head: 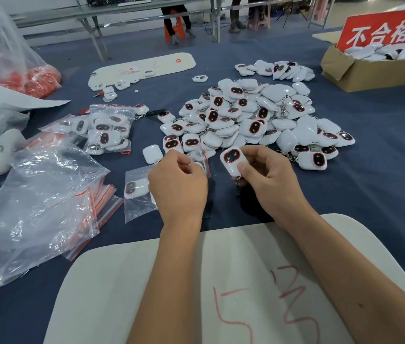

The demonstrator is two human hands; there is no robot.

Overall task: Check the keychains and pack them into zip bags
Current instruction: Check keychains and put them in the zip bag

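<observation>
Right hand [266, 175]: grasps one white keychain [234, 160] between thumb and fingers, dark red-rimmed face up, held above the blue worktop [370, 170] near its front-centre.
Left hand [178, 184]: fingers curled, pinching the mouth of a small clear zip bag [202, 161] just left of the held keychain; the bag is mostly hidden by the hand, so whether it holds anything cannot be told.
Loose pile [253, 120]: many white keychains heaped at mid-worktop, directly beyond both hands.
Packed bag [138, 192]: clear zip bag with one keychain inside, lying flat just left of the left hand.
Filled bags [108, 130]: several keychains in zip bags, left of the pile.
Empty bag stack [47, 209]: red-striped zip bags inside a larger clear bag, at the left edge.
Cardboard box [375, 70]: far right corner, holds white keychains behind a red sign [385, 28].
White board [196, 294]: at the front edge beneath the forearms, red marks on it.
</observation>
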